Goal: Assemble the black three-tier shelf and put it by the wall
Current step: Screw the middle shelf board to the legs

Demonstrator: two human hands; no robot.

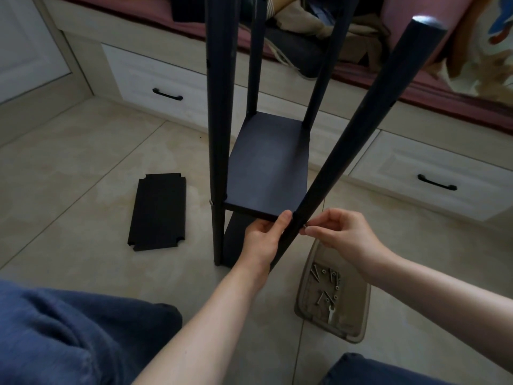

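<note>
The half-built black shelf point(266, 168) stands on the floor point(83, 151) by the bed drawers point(133, 76). The left hand point(263, 237) curls its fingers round the near post point(361, 120). The right hand point(341, 232) pinches a screw point(304, 226) against it. A spare board point(156, 212) lies to the left.

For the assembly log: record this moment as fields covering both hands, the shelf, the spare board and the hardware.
left hand: grips front corner of the middle board, beside the front right post
right hand: pinches a screw against that post
shelf frame: upright on the floor, four posts, two boards fitted
spare board: flat on floor, left of frame
tray: on floor at right, holds screws and a small wrench
</note>
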